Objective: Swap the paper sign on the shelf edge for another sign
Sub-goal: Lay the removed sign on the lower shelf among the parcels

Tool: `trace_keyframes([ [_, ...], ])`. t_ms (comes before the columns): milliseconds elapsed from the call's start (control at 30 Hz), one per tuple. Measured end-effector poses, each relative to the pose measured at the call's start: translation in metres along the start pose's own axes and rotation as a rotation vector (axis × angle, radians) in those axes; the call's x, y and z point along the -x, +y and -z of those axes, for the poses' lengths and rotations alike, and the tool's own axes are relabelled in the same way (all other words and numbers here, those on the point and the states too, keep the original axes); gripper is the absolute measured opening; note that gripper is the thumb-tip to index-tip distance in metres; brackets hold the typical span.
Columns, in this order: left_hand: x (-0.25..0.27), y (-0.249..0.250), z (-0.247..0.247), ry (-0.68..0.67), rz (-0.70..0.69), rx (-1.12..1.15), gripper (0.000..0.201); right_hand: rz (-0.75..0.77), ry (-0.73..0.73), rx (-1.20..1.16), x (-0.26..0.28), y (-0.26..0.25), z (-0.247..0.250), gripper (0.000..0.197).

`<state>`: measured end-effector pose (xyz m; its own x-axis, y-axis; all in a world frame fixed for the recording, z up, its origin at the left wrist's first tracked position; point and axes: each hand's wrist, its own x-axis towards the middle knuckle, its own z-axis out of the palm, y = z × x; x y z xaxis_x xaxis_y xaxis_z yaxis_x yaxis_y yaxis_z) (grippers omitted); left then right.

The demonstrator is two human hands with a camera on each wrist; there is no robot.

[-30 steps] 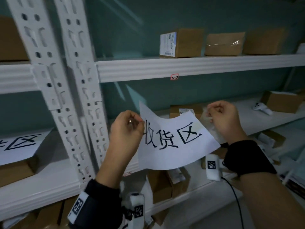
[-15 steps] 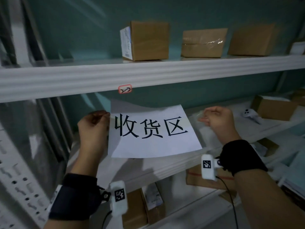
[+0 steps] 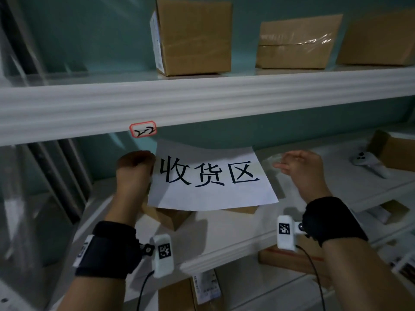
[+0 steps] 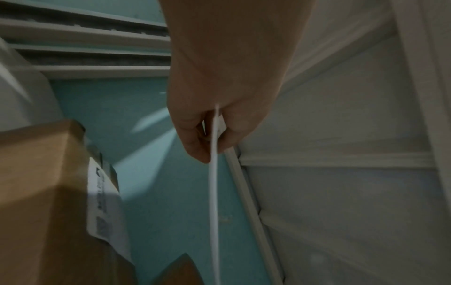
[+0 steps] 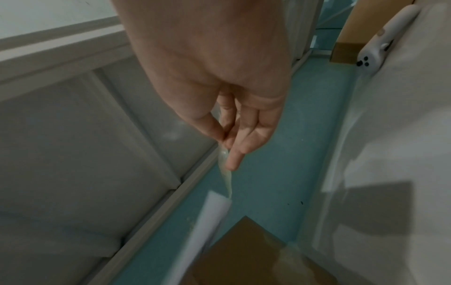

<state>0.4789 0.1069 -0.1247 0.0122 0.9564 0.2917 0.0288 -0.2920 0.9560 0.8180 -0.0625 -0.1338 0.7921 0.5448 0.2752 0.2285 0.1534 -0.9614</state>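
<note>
A white paper sign (image 3: 211, 176) with three large black characters hangs in the air just below the white shelf edge (image 3: 202, 102). My left hand (image 3: 134, 167) pinches its left edge; the left wrist view shows the sheet (image 4: 214, 192) edge-on between thumb and fingers (image 4: 195, 146). My right hand (image 3: 298, 167) is off the sign's upper right corner. There its thumb and forefinger (image 5: 214, 127) pinch a strip of clear tape (image 5: 225, 173) that runs to the paper's corner (image 5: 214, 210). A small red-bordered label (image 3: 143, 129) sticks to the shelf edge above the sign's left corner.
Three cardboard boxes (image 3: 193, 37) (image 3: 296, 41) (image 3: 379, 39) stand on the upper shelf. On the shelf behind the sign lie a brown box (image 3: 170, 217), a white controller (image 3: 368, 163) and another box (image 3: 395, 151). More boxes sit on the shelf below (image 3: 179, 295).
Both hands have carried the sign rightward along the rack, past the perforated uprights, to under the labelled shelf edge. The sheet has flattened and now faces me squarely.
</note>
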Motion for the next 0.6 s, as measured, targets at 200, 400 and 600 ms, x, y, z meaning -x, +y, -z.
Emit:
trace_keyframes([
  [200, -0.007, -0.029, 0.001, -0.044, 0.019, -0.244, 0.03, -0.069, -0.025, 0.157, -0.012, 0.023, -0.012, 0.006],
  [400, -0.002, -0.042, 0.004, -0.086, 0.064, -0.394, 0.054, -0.174, -0.05, 0.235, -0.011, 0.046, -0.009, 0.025],
  [600, 0.004, -0.033, 0.009, -0.122, -0.018, -0.488, 0.045, -0.202, -0.024, 0.271, 0.002, 0.037, -0.014, 0.068],
])
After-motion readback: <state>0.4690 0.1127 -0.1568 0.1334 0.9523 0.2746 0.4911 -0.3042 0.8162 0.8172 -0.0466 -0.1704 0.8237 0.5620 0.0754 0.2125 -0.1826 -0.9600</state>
